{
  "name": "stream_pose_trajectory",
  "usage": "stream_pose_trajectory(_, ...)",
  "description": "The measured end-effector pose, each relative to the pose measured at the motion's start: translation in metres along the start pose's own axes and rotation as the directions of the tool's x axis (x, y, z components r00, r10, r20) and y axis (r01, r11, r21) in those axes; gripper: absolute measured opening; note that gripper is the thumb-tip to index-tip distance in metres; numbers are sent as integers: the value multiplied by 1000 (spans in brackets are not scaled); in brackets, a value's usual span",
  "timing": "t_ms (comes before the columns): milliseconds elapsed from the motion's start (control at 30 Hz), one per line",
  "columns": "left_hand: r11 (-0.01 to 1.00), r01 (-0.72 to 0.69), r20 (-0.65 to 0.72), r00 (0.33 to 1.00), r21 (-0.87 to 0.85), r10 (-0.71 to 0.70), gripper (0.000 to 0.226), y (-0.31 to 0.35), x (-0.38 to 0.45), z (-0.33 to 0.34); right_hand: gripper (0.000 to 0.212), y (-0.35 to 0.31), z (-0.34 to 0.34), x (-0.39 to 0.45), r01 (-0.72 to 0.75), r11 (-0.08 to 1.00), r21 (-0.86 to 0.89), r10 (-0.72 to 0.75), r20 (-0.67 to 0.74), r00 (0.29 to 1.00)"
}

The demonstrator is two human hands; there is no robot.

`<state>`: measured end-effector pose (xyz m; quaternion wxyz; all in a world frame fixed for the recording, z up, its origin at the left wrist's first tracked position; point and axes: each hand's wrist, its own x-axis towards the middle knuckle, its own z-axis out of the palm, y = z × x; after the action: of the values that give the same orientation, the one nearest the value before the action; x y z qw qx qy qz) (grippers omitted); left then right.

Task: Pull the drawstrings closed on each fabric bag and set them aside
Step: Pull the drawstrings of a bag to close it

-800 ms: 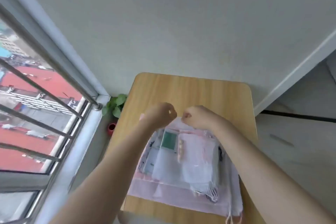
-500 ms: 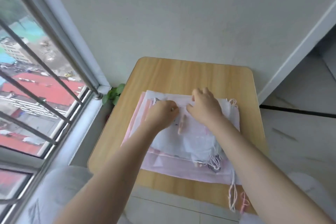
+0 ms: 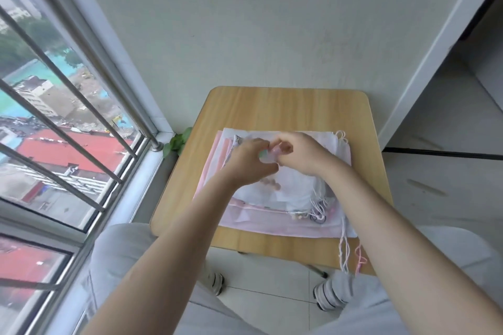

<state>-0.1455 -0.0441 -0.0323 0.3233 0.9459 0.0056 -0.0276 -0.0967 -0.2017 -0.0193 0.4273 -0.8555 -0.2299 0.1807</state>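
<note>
From the head view, the person sits at a small wooden bench (image 3: 285, 106) pushed against the wall, with a barred window (image 3: 68, 122) on their left and a bit of green plant (image 3: 178, 141) in the corner. A flat pile of bags (image 3: 288, 190), white over pink, lies in the middle of the bench. Both hands meet over the far edge of the pile. The left hand (image 3: 249, 163) and the right hand (image 3: 302, 153) have their fingers curled inward, pinching a small bunch of pale fabric between them, probably the mouth of the top bag; the blur hides whether it is cloth or string they hold. Loose strings (image 3: 344, 253) from the pile trail off the near edge of the bench and hang beside the person's right knee.

The risk, I'd say, is in the stacking. The bags are thin and lie one on another, so a pull could catch two layers at once, or drag the whole pile toward the edge. The hanging strings look tangled near the pile's right corner; lifting one bag may bring its neighbours along.
</note>
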Motion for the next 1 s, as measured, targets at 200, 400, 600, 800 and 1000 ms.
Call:
stream_pose_trajectory(200,773,269,23,949,-575,-313,14,-23,-16,10,26,27,6,5,-208,978,-2,208,77,975)
stream_pose_trajectory(400,484,324,142,916,-813,-374,28,-41,-21,20,19,31,26,13,-199,980,-9,199,62,978)
stream_pose_trajectory(600,407,347,96,847,-845,-523,28,-54,-20,17,15,28,38,23,-209,978,28,207,42,977)
stream_pose_trajectory(800,661,408,16,857,-630,-514,35,-75,-24,11,13,29,48,29,-251,965,81,247,59,967)
stream_pose_trajectory(1000,735,480,-51,821,-479,-569,54,-95,-27,1,15,24,50,31,-252,964,86,243,103,964)
